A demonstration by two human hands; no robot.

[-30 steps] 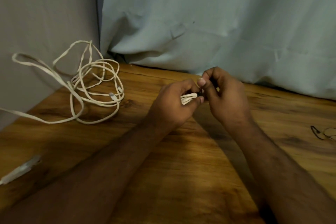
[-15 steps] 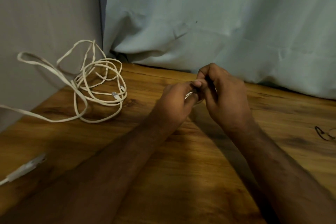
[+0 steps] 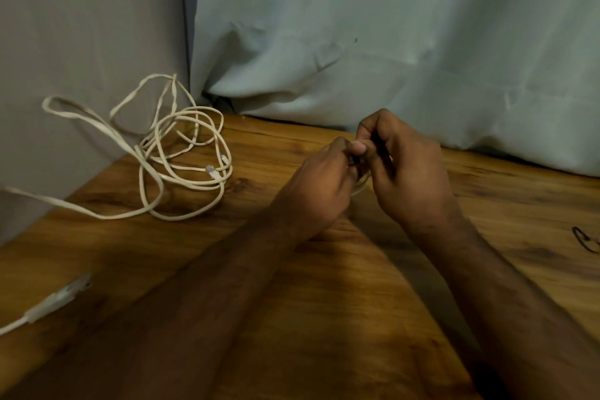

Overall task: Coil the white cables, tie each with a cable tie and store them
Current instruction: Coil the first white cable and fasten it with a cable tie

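Both hands meet above the middle of the wooden table (image 3: 324, 318). My left hand (image 3: 319, 183) grips a small coiled white cable (image 3: 361, 186), almost wholly hidden inside the fist; only a pale sliver shows between the hands. My right hand (image 3: 406, 169) pinches a thin black cable tie (image 3: 376, 141) against the coil, fingers curled round it. A second white cable (image 3: 181, 169) lies in a loose tangle at the table's far left, one clear plug (image 3: 211, 170) on top and a loop hanging past the edge.
A white cable end with its plug (image 3: 61, 297) lies at the near left edge. A thin black cable tie (image 3: 584, 239) rests on the wood at the far right. A pale cloth backdrop (image 3: 389, 42) hangs behind the table.
The hands have closed more tightly together over the coil, so less white cable shows. My right hand has worked the black tie upward against the bundle. The tangled cable has not moved.
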